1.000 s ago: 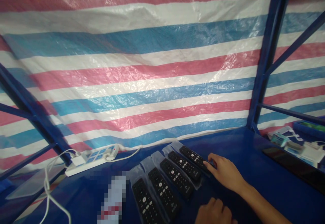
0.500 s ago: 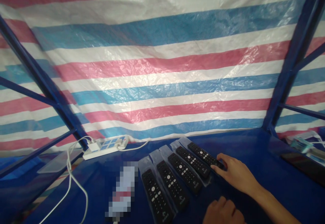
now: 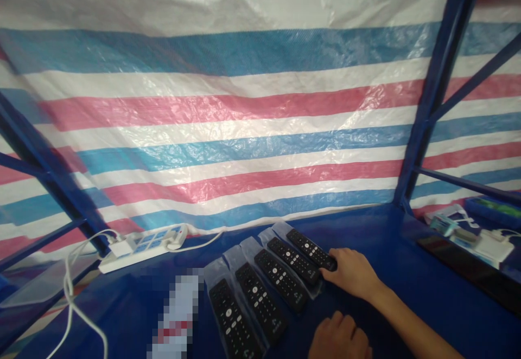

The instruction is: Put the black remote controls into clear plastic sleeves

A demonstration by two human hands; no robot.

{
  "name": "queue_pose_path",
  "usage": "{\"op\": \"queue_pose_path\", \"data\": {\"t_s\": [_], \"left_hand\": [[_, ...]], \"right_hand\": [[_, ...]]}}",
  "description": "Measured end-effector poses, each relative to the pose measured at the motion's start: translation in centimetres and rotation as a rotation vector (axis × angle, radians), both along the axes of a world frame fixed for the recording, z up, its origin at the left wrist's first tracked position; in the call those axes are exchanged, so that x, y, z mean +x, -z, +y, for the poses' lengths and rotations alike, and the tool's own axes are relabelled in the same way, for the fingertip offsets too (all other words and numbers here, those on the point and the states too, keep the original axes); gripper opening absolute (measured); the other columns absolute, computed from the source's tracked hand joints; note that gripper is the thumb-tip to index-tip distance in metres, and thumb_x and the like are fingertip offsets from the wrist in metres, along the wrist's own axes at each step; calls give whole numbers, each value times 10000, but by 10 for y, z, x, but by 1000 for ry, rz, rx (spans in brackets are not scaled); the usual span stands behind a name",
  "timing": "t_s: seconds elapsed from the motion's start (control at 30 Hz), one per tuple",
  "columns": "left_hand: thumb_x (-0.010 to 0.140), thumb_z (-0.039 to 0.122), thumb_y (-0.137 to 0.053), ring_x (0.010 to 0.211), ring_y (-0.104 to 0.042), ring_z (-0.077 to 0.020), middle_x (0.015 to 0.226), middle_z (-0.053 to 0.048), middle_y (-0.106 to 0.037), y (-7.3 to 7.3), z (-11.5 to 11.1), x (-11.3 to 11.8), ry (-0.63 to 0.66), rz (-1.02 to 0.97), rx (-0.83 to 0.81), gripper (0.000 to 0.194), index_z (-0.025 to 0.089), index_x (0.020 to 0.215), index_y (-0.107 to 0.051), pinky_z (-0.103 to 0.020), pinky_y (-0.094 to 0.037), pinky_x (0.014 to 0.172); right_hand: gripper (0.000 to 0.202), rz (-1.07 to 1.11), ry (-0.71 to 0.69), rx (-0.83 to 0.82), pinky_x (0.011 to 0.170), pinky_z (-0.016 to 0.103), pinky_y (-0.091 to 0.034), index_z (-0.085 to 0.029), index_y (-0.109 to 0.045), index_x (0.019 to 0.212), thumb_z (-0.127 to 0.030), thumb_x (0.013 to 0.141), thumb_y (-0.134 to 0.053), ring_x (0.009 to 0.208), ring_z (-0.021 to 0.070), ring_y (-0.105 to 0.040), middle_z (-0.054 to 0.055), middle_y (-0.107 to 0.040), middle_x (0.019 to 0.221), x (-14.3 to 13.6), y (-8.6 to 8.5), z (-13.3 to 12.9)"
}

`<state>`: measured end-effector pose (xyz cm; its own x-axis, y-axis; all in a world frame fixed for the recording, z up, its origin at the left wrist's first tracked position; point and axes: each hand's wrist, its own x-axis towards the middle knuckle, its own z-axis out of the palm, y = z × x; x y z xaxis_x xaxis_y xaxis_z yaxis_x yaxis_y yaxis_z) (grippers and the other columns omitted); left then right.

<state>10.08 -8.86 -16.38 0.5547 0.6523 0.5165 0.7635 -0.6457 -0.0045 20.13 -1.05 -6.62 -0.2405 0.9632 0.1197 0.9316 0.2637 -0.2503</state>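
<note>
The right hand (image 3: 352, 273) lay at lower centre-right of the frame, forearm running in from the lower right corner, fingers extended onto the near end of the rightmost remote (image 3: 311, 249), touching rather than clasping it. That remote sat last in a row of five bagged remotes (image 3: 260, 288) slanting across the blue table (image 3: 407, 250). The left hand (image 3: 340, 340) rested at the bottom edge, fingers curled, seemingly empty, though partly cut off. Compared with half a second before, the right hand had slid slightly leftward along the remote's end, its fingertips now lying over the remote; the left stayed low.
</note>
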Motion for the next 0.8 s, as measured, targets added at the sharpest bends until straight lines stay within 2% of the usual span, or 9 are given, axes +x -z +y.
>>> {"op": "queue_pose_path", "data": {"t_s": [0.07, 0.17, 0.27, 0.33, 0.47, 0.63, 0.8], "left_hand": [[720, 325, -674, 652, -581, -160, 677, -15, -604, -16, 1, -6, -59, -14, -8, 161, 202, 664, -585, -275, -370, 489], [789, 217, -584, 768, -609, -196, 795, -39, -647, -51, 6, -14, -236, 6, -97, 60, 190, 778, -636, -304, -463, 630], [857, 195, -498, 914, -604, -229, 941, -77, -656, -82, 17, -14, -415, 30, -232, 206, 166, 984, -658, -345, -491, 751], [871, 260, -506, 999, -580, -257, 1026, -106, -642, -94, 26, -9, -473, 39, -293, 282, 144, 1091, -638, -374, -488, 816], [863, 361, -529, 1064, -543, -294, 1104, -149, -618, -95, 42, 2, -488, 75, -371, 373, 109, 1115, -639, -414, -468, 870], [865, 275, -512, 1038, -554, -290, 1047, -148, -641, -91, 52, 3, -472, 89, -364, 271, 119, 995, -691, -410, -466, 851], [876, 260, -472, 992, -584, -279, 974, -134, -670, -94, 56, -3, -445, 90, -394, 269, 130, 920, -705, -377, -471, 824]], "right_hand": [[226, 58, 1, -21, 581, 279, -372, -208, -644, 685, -415, 761, -597, 746, 247, -673, 80, -722, 758, 0, -1, 1], [274, 138, 16, -38, 537, 261, -337, -212, -628, 628, -437, 773, -571, 670, 207, -647, 51, -706, 691, 5, -1, 4], [335, 237, 24, -3, 524, 250, -327, -213, -612, 603, -476, 795, -534, 631, 178, -617, 27, -682, 650, 13, -3, 7], [363, 315, 36, 33, 521, 249, -323, -210, -604, 593, -495, 801, -518, 617, 173, -601, 18, -661, 622, 20, -4, 9], [372, 369, 75, 64, 518, 246, -316, -206, -589, 576, -497, 795, -513, 599, 165, -579, 11, -642, 604, 34, -5, 10], [365, 408, 88, 41, 499, 250, -286, -207, -569, 548, -499, 765, -541, 564, 157, -556, 1, -613, 569, 48, -6, 3], [356, 402, 87, 31, 498, 252, -269, -210, -551, 540, -496, 753, -553, 561, 153, -545, 0, -603, 571, 55, -8, -3]]}}
